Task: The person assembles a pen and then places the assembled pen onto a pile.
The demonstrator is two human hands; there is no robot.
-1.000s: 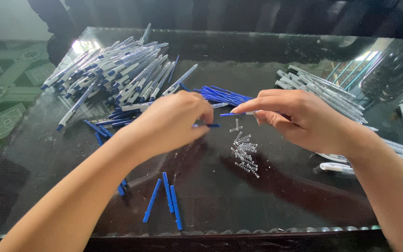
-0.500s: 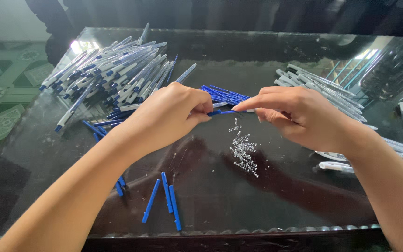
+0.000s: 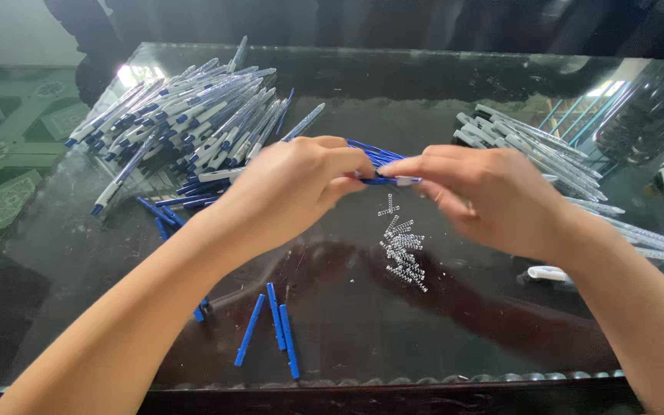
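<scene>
My left hand and my right hand meet over the middle of a dark glass table. Both pinch the same thin blue pen refill between their fingertips, held level above the glass. A small heap of tiny metal springs lies just below the hands. Behind the fingers, a bundle of blue refills rests on the table.
A big pile of white and blue pens fills the far left. Clear pen barrels lie at the far right. Three loose blue pieces sit near the front edge, more blue pieces lie left. A white cap rests by my right wrist.
Both hands have lifted slightly and drawn closer, now gripping the blue refill together between their fingertips. The piles on the table have not moved.
</scene>
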